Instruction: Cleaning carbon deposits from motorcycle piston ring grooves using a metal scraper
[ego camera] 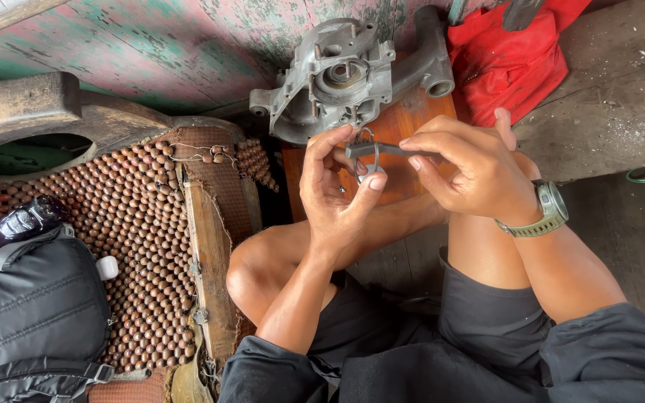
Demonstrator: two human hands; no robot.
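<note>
left hand: pinches thin wire ring | right hand: grips dark tool against ring | engine casing just beyond fingertips, ring not yet seated, fitting apparently remains

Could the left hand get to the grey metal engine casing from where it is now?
Probably yes. The left hand sits just below the engine casing with nothing between them, but its fingers are pinching a thin wire ring against the dark tool that the right hand holds.
</note>
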